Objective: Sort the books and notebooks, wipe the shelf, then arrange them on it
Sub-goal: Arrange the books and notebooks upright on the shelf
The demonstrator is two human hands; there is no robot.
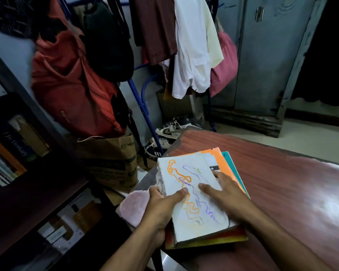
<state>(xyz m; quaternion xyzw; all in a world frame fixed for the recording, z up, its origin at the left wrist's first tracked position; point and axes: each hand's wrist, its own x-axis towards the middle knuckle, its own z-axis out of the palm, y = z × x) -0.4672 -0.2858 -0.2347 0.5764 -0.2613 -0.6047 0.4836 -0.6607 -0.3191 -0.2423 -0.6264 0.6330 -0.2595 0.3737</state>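
Note:
A white book (186, 178) scribbled with orange and purple crayon lies on top of a stack at the near left corner of the reddish table (282, 182). Under it show an orange notebook (226, 169), a teal one (230, 160) and a red-yellow book (213, 240). My left hand (162, 210) grips the white book's left edge, thumb on the cover. My right hand (226, 198) lies flat on the cover with fingers spread. The dark shelf (33, 192) stands at left with several books (12, 153) on it.
A pink cloth (134, 208) lies at the table's left edge beside the stack. A brown paper bag (114, 159) and shoes (168, 132) sit on the floor. Clothes hang on a blue rack (143, 106) behind; a grey metal cupboard (262, 55) stands at the back.

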